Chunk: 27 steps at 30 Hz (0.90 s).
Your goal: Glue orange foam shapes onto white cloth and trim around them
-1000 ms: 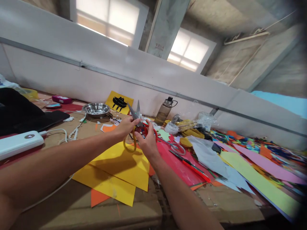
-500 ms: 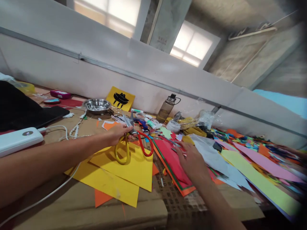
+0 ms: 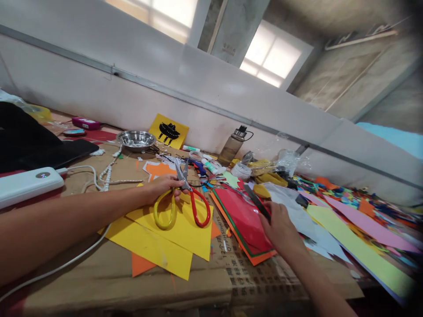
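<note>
My left hand (image 3: 168,187) pinches a pair of scissors (image 3: 197,207) near the pivot, blades pointing up and apart, with one yellow and one red handle loop hanging over yellow sheets (image 3: 155,246). My right hand (image 3: 279,224) is closed on a dark, flat, long object (image 3: 257,200) whose kind I cannot make out. It is above the right edge of a stack of red sheets (image 3: 239,215), with green and orange layers beneath.
A steel bowl (image 3: 136,140), a yellow card with a black shape (image 3: 169,130) and a bottle (image 3: 232,147) stand along the wall. A white power bank (image 3: 29,187) lies left; coloured paper strips (image 3: 360,246) and scraps lie right.
My right hand has moved slightly right and now holds the dark object. The scissors in my left hand have turned a little, their handle loops further apart. The view has shifted slightly.
</note>
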Available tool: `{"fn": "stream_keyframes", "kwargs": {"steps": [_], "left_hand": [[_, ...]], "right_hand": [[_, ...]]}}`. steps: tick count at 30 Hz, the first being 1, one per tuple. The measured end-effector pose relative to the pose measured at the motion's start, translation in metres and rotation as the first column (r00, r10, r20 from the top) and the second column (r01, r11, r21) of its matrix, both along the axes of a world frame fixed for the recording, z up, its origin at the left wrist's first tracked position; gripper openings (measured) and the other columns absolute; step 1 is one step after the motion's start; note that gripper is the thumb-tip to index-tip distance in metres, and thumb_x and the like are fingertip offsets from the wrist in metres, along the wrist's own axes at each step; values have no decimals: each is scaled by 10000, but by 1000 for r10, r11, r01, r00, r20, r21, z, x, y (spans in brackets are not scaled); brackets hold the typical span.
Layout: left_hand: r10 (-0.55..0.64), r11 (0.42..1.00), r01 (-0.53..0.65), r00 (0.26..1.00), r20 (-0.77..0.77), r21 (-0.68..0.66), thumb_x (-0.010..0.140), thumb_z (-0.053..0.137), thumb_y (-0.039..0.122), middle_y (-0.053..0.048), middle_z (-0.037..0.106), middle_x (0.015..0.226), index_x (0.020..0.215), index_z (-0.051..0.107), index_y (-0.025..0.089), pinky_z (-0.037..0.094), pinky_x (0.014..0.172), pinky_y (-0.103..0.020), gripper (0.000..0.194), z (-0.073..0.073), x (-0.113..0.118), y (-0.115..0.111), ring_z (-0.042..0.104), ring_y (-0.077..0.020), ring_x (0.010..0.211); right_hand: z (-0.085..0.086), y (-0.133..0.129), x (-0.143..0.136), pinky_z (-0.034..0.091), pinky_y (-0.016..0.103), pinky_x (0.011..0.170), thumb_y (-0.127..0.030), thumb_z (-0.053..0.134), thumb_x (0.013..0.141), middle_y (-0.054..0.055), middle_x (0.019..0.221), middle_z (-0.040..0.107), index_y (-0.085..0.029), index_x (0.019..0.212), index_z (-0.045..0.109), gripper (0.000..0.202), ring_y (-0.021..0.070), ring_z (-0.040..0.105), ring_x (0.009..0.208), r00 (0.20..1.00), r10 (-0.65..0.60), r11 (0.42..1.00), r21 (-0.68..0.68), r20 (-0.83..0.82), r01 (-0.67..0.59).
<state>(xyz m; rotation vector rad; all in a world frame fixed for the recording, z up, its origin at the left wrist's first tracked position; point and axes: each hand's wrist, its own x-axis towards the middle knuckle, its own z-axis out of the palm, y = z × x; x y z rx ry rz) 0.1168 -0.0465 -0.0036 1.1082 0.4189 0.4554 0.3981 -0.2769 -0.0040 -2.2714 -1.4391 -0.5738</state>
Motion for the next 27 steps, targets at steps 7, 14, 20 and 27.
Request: {"fn": "stream_keyframes", "kwargs": {"steps": [7, 14, 20, 27], "left_hand": [[-6, 999, 6, 1000, -10, 44, 813, 678, 260, -73, 644, 709, 749, 661, 84, 429, 427, -171, 188, -5, 3, 3, 383, -35, 437], [-29, 993, 35, 998, -53, 114, 763, 732, 361, -38, 621, 708, 831, 657, 77, 411, 446, -181, 302, -11, 4, 8, 406, -36, 449], [-66, 989, 71, 997, -41, 132, 791, 692, 369, -28, 603, 708, 826, 649, 84, 386, 427, -173, 290, -14, 6, 8, 397, -33, 447], [-80, 994, 84, 996, -49, 69, 798, 693, 324, -42, 624, 688, 800, 632, 86, 366, 413, -177, 245, -14, 6, 7, 381, -32, 432]], "right_hand": [[55, 87, -89, 476, 365, 770, -219, 471, 770, 51, 885, 676, -210, 1190, 461, 420, 220, 627, 793, 800, 406, 913, 150, -443, -381], [58, 144, -112, 424, 342, 761, -397, 409, 917, 109, 1025, 704, -185, 1142, 600, 364, 261, 622, 895, 888, 381, 903, -102, -257, -417], [36, 152, -94, 388, 279, 690, -278, 387, 951, 81, 939, 712, -174, 1019, 636, 279, 203, 617, 832, 903, 344, 897, -195, -259, -398], [32, 159, -95, 422, 314, 775, -392, 383, 958, 107, 1100, 705, -214, 1204, 595, 370, 258, 638, 990, 932, 284, 904, -260, -228, -339]]}}
